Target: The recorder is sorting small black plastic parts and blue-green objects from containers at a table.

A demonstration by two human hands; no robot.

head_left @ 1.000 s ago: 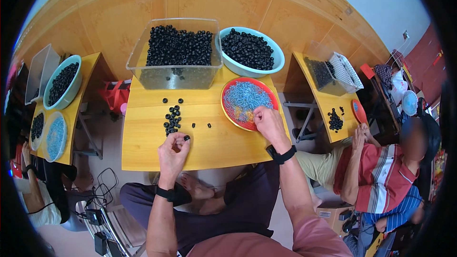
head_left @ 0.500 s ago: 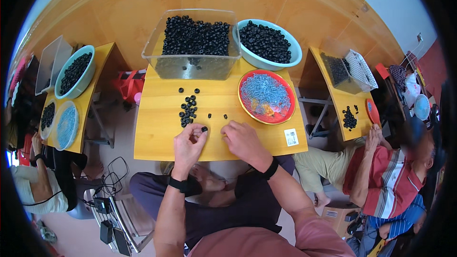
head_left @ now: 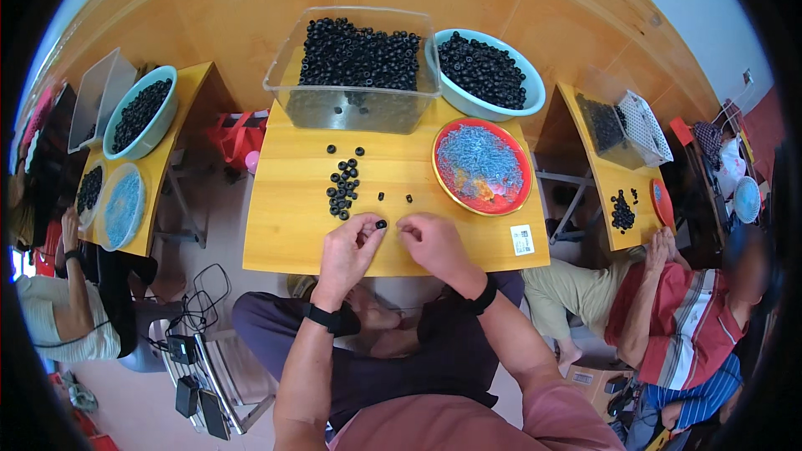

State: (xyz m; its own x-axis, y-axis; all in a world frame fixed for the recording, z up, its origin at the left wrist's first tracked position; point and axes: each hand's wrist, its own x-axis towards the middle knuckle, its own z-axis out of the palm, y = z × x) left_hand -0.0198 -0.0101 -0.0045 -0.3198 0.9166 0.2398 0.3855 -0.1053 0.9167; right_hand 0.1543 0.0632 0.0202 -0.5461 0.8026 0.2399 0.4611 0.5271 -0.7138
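Yellow table point(head_left: 284, 234), near edge: left hand point(head_left: 347, 250) pinching small black ring point(head_left: 381, 224); right hand point(head_left: 430, 242) fingers curled narrow, contents unclear. Risk: ring slipping, rolling off edge.

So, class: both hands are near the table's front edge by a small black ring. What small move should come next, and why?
Probably the left hand should pinch the black ring at its fingertips, since the right hand waits close beside it.
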